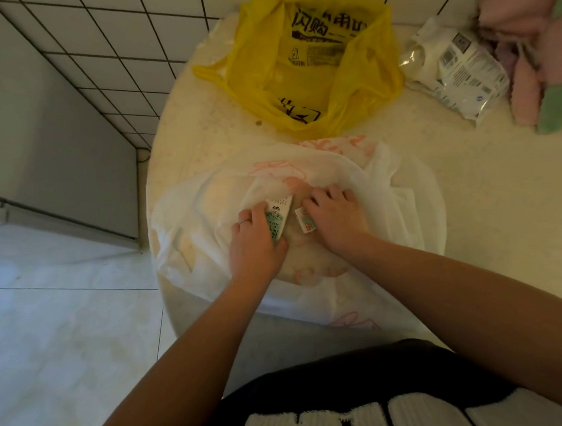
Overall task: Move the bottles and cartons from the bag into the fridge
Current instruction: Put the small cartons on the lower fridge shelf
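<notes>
Looked like a home kitchen corner. Showed a white-tiled wall point(109, 59) with dark grout, a pale tiled floor point(60, 322), and a round table point(467, 186) strewn with shopping bags point(314, 64) and folded towels point(538, 62).

Both bare arms reach forward, close together. The left hand point(253, 238), a ring on one finger, curls in a grip; the right hand point(333, 215) lies palm-down, fingers bent.

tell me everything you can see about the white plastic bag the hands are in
The white plastic bag is thin, crinkled and translucent, with pink printing. It lies slumped and open on the round table, near its front edge. Both hands are inside it: the left hand grips a green-and-white carton, the right hand a smaller carton.
</notes>
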`<control>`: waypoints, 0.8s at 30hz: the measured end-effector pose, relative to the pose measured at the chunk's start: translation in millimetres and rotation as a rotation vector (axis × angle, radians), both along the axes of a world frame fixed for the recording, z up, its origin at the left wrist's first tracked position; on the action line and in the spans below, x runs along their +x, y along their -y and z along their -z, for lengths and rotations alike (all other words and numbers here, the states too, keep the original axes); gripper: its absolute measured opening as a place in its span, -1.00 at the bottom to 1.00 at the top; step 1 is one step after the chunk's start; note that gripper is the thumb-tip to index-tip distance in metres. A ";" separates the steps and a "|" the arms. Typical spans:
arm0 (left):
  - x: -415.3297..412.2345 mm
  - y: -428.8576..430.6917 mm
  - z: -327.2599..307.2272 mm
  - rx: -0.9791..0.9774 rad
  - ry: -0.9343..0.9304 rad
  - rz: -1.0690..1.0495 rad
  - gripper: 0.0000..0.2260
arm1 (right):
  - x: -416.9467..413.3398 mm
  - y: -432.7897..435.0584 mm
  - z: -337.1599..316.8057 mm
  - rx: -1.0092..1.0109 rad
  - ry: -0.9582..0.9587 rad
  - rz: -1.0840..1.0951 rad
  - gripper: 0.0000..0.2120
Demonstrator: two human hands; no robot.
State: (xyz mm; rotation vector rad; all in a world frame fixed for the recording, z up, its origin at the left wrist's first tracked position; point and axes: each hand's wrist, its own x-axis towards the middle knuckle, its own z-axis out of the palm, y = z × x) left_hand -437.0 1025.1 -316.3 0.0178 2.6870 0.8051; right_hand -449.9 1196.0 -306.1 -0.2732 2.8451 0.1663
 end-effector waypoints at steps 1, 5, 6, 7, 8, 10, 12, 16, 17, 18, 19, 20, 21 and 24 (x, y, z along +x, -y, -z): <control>0.0 1.2 -1.1 0.005 0.005 -0.006 -0.42 | -0.4 0.0 -2.0 -0.006 0.014 -0.003 -0.67; 1.7 8.8 -8.1 0.047 0.035 -0.008 -0.46 | 4.5 -5.7 -12.9 -0.081 -0.059 0.021 -0.59; 3.1 10.7 -10.6 0.070 0.051 -0.006 -0.46 | 7.0 -7.1 -17.4 -0.122 -0.096 0.045 -0.60; 5.5 12.2 -14.0 0.097 0.066 -0.006 -0.45 | 10.3 -8.7 -22.9 -0.175 -0.120 0.073 -0.61; 9.2 13.4 -17.7 0.127 0.077 -0.008 -0.44 | 14.6 -9.7 -28.8 -0.237 -0.131 0.100 -0.62; 19.7 14.6 -27.3 0.188 0.075 -0.027 -0.44 | 26.6 -11.4 -42.1 -0.388 -0.154 0.157 -0.61; 32.7 16.6 -38.4 0.249 0.034 -0.072 -0.46 | 42.0 -13.8 -53.0 -0.541 -0.189 0.218 -0.59; 63.8 24.8 -65.2 0.479 0.014 -0.270 -0.55 | 76.6 -20.3 -76.8 -0.919 -0.199 0.429 -0.56; 72.4 26.5 -71.8 0.575 0.036 -0.347 -0.58 | 86.1 -21.5 -84.2 -1.031 -0.175 0.495 -0.57; 81.2 28.1 -77.7 0.655 0.052 -0.418 -0.60 | 96.0 -23.1 -90.5 -1.139 -0.153 0.554 -0.59; 90.1 29.7 -82.9 0.718 0.063 -0.476 -0.61 | 106.0 -24.7 -97.0 -1.244 -0.131 0.601 -0.62; 99.3 31.5 -87.9 0.775 0.069 -0.524 -0.62 | 115.7 -26.5 -103.6 -1.358 -0.101 0.635 -0.64; 108.2 33.1 -92.1 0.827 0.073 -0.571 -0.62 | 125.3 -29.4 -109.4 -1.478 -0.056 0.661 -0.64; 138.9 35.5 -106.5 0.928 0.063 -0.689 -0.66 | 154.8 -36.8 -122.5 -1.855 0.135 0.796 -0.58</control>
